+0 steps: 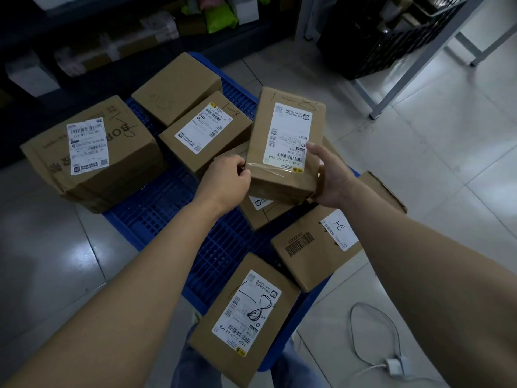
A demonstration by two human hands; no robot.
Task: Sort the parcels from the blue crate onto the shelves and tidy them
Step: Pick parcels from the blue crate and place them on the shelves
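A tall brown parcel (285, 152) marked "1-8" with a white label is lifted above the blue crate (167, 211). My left hand (226, 180) pinches its near left corner, and my right hand (330, 177) grips its right side with the thumb on the label. Several more cardboard parcels lie in and around the crate: a large one (92, 155) at the left, two (204, 130) at the back, one (313, 247) at the right, and a labelled one (243, 317) nearest me. Another parcel lies partly hidden under the held one.
Dark shelves (117, 43) with parcels and green bags run along the back left. A grey metal frame (414, 68) and a black basket stand at the back right. A white cable with a plug (391, 362) lies on the tiled floor at the lower right.
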